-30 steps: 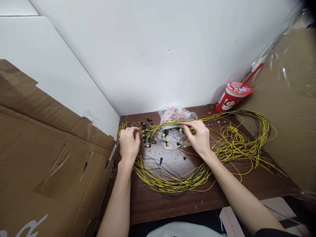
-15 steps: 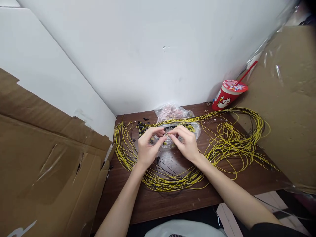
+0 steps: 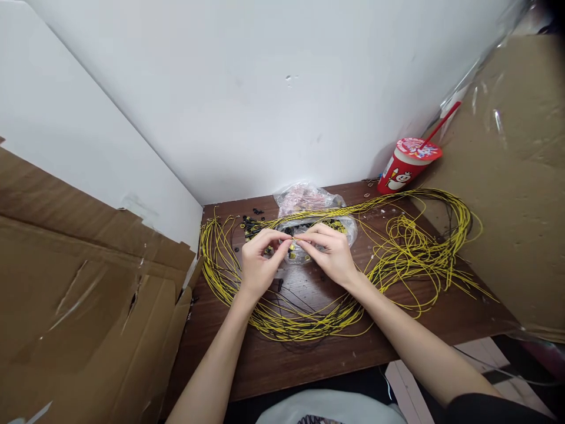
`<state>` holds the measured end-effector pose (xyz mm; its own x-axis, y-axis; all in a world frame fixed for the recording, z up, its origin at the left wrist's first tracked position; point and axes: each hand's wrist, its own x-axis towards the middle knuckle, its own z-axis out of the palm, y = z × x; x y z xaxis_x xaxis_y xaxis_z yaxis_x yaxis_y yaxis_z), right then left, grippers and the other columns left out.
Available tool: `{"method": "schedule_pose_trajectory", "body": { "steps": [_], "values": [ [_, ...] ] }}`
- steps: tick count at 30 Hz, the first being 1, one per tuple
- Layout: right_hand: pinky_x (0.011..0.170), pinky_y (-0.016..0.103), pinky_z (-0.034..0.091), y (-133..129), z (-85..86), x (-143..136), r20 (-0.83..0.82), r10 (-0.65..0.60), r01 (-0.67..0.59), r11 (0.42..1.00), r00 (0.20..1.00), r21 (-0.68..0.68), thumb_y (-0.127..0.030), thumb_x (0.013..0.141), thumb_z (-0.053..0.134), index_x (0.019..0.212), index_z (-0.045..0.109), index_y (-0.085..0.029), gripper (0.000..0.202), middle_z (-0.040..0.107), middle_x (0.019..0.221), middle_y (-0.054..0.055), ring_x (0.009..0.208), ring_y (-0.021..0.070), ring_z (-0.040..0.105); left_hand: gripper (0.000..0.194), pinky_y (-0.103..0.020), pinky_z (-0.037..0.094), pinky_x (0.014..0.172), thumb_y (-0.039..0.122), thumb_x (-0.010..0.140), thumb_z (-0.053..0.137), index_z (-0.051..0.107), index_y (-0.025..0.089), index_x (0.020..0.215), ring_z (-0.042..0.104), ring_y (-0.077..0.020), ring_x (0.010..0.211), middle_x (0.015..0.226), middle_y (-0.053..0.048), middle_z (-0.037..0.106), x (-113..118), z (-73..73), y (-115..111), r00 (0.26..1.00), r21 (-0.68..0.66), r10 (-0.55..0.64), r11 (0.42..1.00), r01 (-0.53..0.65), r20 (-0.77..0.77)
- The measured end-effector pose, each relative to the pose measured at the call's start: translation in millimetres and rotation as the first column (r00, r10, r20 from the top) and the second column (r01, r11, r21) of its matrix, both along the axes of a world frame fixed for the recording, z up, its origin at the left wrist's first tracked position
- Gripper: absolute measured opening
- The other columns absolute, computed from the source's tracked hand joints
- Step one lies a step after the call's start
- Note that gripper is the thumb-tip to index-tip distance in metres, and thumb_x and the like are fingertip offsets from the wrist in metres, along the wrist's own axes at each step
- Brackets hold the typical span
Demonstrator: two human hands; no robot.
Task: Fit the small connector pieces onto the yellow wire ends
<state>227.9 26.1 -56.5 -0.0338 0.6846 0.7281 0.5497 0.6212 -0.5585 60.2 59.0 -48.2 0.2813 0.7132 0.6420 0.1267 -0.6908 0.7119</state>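
My left hand [image 3: 259, 263] and my right hand [image 3: 330, 254] meet fingertip to fingertip above the middle of the desk, both pinched closed. A tiny yellowish strand, which looks like the end of a thin yellow wire [image 3: 295, 238], shows between the fingertips on the right hand's side. What the left fingertips pinch is too small to make out. Below and around the hands curves a bundle of yellow and black wires [image 3: 304, 328]. Just behind the fingers lies a clear plastic bag [image 3: 352, 231] with small yellow and black parts.
A second clear bag with pinkish contents [image 3: 302, 199] lies against the wall. Small black parts [image 3: 258, 211] are scattered left of it. Tangled yellow wires [image 3: 415, 253] lie to the right. A red cup with a straw [image 3: 399, 174] stands at the back right. Cardboard [image 3: 88, 294] flanks the desk [image 3: 265, 377].
The fingertips of both hands have drawn slightly closer together. The whole view has shifted a little; the wires, bags and cup lie as before.
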Motion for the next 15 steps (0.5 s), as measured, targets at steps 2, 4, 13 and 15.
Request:
{"method": "schedule_pose_trajectory", "body": {
  "steps": [2,4,13,15],
  "values": [
    [0.071,0.031,0.048,-1.1,1.6,-0.6,-0.013,0.013,-0.013,1.0,1.0,-0.003,-0.019,0.085,0.062,0.094,0.071,-0.018,0.013,0.065,0.084,0.005,0.078,0.0152,0.059,0.007,-0.025,0.046,0.066,0.02,0.081,0.063,0.067,0.016,0.081,0.059,-0.0126,0.073,0.08,-0.004,0.065,0.6,-1.0,0.2,1.0,-0.001,0.013,1.0,-0.013,-0.002],
    [0.071,0.03,0.047,-2.7,3.5,-1.6,-0.044,0.02,-0.02,1.0,0.999,-0.009,-0.019,0.085,0.062,0.092,0.07,-0.018,0.011,0.064,0.083,0.005,0.077,0.0149,0.059,0.007,-0.025,0.046,0.065,0.021,0.081,0.063,0.067,0.015,0.081,0.058,-0.0125,0.072,0.079,-0.004,0.065,1.6,-1.0,-0.1,1.0,-0.015,0.009,1.0,-0.009,-0.002],
    [0.067,0.027,0.045,-4.9,7.9,-1.3,-0.084,0.052,-0.056,0.998,0.995,-0.041,-0.017,0.084,0.062,0.083,0.07,-0.017,0.007,0.063,0.079,0.003,0.073,0.0132,0.058,0.014,-0.02,0.045,0.06,0.026,0.075,0.068,0.062,0.014,0.079,0.054,-0.0096,0.065,0.073,-0.001,0.059,3.5,3.2,-1.7,0.97,-0.355,-0.199,0.905,0.236,0.138],
    [0.065,0.027,0.045,-5.6,7.0,-2.4,-0.071,0.052,-0.055,0.998,0.996,-0.038,-0.017,0.084,0.062,0.082,0.069,-0.017,0.008,0.063,0.079,0.003,0.072,0.0129,0.058,0.015,-0.019,0.044,0.059,0.025,0.074,0.069,0.06,0.014,0.078,0.052,-0.0086,0.064,0.072,0.0,0.057,3.6,1.9,-1.8,0.966,-0.378,-0.218,0.89,0.256,0.141]
  ]
}}
